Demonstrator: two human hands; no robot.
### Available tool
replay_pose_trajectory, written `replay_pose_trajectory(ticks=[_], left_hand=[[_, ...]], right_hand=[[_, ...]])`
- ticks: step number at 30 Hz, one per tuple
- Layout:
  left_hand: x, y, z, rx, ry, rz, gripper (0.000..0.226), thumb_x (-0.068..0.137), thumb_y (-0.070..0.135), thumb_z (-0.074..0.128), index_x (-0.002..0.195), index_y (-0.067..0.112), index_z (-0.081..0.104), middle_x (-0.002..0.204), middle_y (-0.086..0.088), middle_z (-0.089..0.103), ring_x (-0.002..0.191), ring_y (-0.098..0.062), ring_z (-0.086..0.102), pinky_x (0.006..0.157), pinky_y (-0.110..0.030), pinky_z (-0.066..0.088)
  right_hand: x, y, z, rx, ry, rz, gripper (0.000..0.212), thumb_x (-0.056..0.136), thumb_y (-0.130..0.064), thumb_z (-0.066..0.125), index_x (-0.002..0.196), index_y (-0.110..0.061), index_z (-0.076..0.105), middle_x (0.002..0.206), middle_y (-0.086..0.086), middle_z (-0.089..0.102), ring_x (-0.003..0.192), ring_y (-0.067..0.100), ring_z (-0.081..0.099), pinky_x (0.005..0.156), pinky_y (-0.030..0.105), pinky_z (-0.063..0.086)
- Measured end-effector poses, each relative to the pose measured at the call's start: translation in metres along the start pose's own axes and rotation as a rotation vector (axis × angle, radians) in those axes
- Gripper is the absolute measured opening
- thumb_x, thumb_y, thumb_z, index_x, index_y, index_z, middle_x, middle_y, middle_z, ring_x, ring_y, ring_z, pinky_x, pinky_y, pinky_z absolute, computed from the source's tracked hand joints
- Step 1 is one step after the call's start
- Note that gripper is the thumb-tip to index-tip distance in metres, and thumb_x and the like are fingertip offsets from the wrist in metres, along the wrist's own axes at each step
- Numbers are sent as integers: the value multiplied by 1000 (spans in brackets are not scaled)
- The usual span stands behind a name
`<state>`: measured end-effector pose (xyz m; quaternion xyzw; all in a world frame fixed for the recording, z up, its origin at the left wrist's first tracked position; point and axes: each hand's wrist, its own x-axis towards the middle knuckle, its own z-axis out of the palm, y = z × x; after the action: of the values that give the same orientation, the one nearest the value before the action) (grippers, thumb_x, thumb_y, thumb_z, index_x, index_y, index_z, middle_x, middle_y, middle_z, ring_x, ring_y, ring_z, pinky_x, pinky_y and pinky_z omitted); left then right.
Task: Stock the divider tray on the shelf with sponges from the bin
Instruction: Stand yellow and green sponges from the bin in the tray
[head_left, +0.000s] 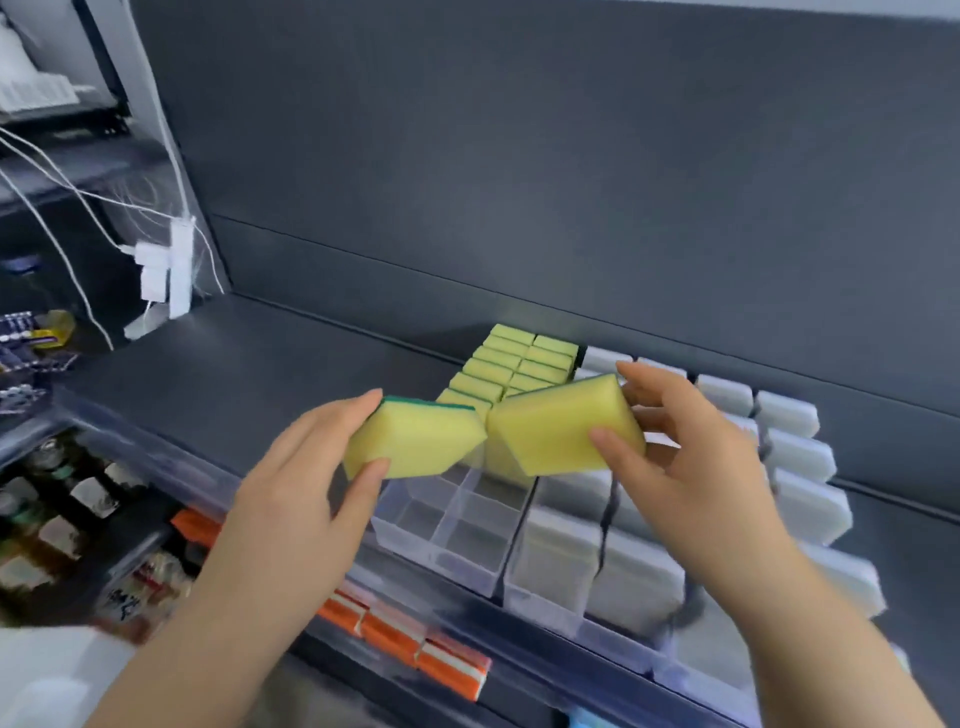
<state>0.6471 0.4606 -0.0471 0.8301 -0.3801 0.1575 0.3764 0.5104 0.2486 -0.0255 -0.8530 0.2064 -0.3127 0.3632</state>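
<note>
The left arm (208, 613) and right arm (810, 613) reach forward, bare. The left hand (306, 467) grips a first sponge (415, 441), thumb below, fingers on top. The right hand (691, 457) grips a second sponge (556, 423), thumb in front, fingers behind.

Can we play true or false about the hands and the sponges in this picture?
1. The left hand holds the left sponge and the right hand holds the right sponge. True.
2. The left sponge has a green side on top. True.
3. The front boxes of the divider tray are full. False: they are empty. The stocked yellow sponges fill only the rows further back.
4. The sponges to the right of the yellow ones are red. False: they are white sponges.
</note>
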Motion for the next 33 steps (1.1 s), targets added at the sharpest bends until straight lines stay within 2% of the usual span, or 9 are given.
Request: replay_pose_trajectory(ticks=[3, 6, 8, 13, 16, 19, 24, 28, 33], left_hand=[[30, -42, -4, -51, -69, 112, 46, 83, 27, 54, 129, 23, 52, 118, 14, 50, 100, 4, 44, 69, -20, 42], [59, -82, -7, -88, -91, 205, 41, 88, 25, 61, 128, 20, 54, 118, 14, 50, 101, 3, 46, 71, -21, 42], [75, -101, -6, -131, -102, 220, 40, 88, 25, 60, 128, 18, 54, 118, 13, 50, 101, 0, 47, 69, -22, 42], [102, -128, 6, -172, -191, 316, 45, 82, 22, 56, 127, 13, 56, 116, 7, 56, 91, -4, 47, 68, -18, 39], [112, -136, 10, -198, -214, 347, 45, 82, 19, 56, 126, 11, 56, 117, 1, 59, 93, -5, 48, 68, -18, 39], [120, -143, 12, -227, -197, 361, 44, 83, 17, 56, 126, 9, 56, 117, -3, 59, 95, -11, 49, 68, -24, 41], [128, -154, 10, -237, -203, 347, 45, 84, 20, 51, 127, 8, 55, 119, -5, 59, 92, -15, 49, 69, -27, 42], [129, -163, 12, -237, -209, 378, 39, 89, 17, 57, 127, 7, 56, 117, -6, 59, 91, -14, 48, 68, -26, 41], [134, -171, 12, -236, -203, 378, 41, 85, 16, 57, 126, 6, 57, 116, -5, 60, 88, -13, 48, 68, -24, 41]], right_hand=[[12, -12, 33, -50, 77, 90, 38, 80, -22, 69, 111, -37, 55, 103, -18, 61, 97, 1, 59, 74, 14, 50], [25, -28, 63, -116, 140, 144, 37, 79, -23, 69, 114, -30, 58, 106, -11, 61, 96, 3, 58, 74, 11, 50], [32, -37, 78, -148, 191, 178, 37, 80, -22, 69, 113, -31, 58, 106, -11, 59, 96, 5, 58, 72, 9, 49], [28, -50, 105, -231, 264, 266, 36, 80, -20, 70, 112, -31, 59, 100, -24, 55, 87, 11, 59, 79, 25, 50], [21, -52, 110, -299, 288, 302, 35, 81, -21, 69, 114, -29, 60, 97, -31, 50, 86, 0, 54, 78, 11, 41], [21, -55, 113, -375, 309, 322, 35, 82, -18, 68, 115, -27, 61, 93, -34, 48, 86, 2, 51, 74, -1, 35], [38, -52, 126, -506, 229, 288, 36, 83, -15, 67, 117, -19, 61, 106, -9, 60, 95, 13, 51, 78, 6, 32], [49, -46, 139, -553, 88, 282, 37, 85, -17, 64, 122, -20, 58, 116, -5, 59, 93, 11, 46, 80, 11, 26], [59, -43, 156, -650, -51, 284, 39, 88, -16, 59, 126, -20, 54, 125, -2, 56, 118, 20, 44, 98, 26, 34]])
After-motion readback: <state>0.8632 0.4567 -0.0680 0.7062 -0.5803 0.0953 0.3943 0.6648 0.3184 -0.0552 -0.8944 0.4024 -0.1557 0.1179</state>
